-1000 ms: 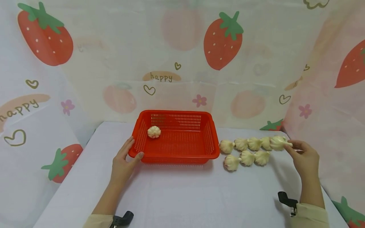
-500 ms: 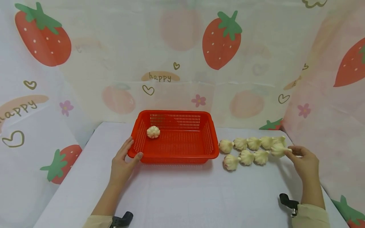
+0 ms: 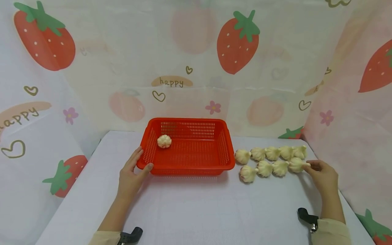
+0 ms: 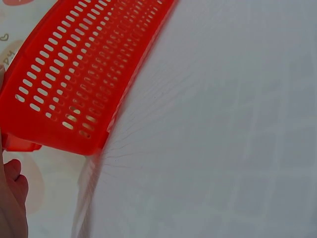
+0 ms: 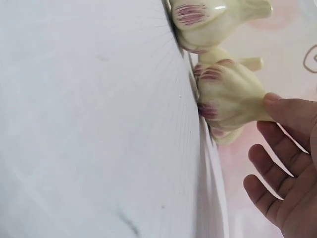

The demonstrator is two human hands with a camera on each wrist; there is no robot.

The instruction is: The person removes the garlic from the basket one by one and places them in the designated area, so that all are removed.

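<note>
In the head view my left hand [image 3: 131,175] holds the front left corner of a red plastic basket [image 3: 186,168], its thumb at the front rim and its fingers along the left side. One garlic bulb [image 3: 164,141] lies inside the basket, toward the left. On the right, my right hand [image 3: 324,177] pinches the stem of another garlic bulb [image 3: 295,165] at the right end of the front row. The right wrist view shows thumb and forefinger on the stem of this purple-streaked bulb [image 5: 228,96], the other fingers loosely bent below.
Several garlic bulbs [image 3: 273,153] form a back row right of the basket, with more bulbs [image 3: 264,168] in front of them. A white cloth [image 3: 214,211] covers the table. Strawberry-printed sheets [image 3: 196,58] hang behind and at both sides.
My right hand has brought its garlic bulb from the right end of the back row toward me, down to the end of the front row. My left hand stays at the basket.
</note>
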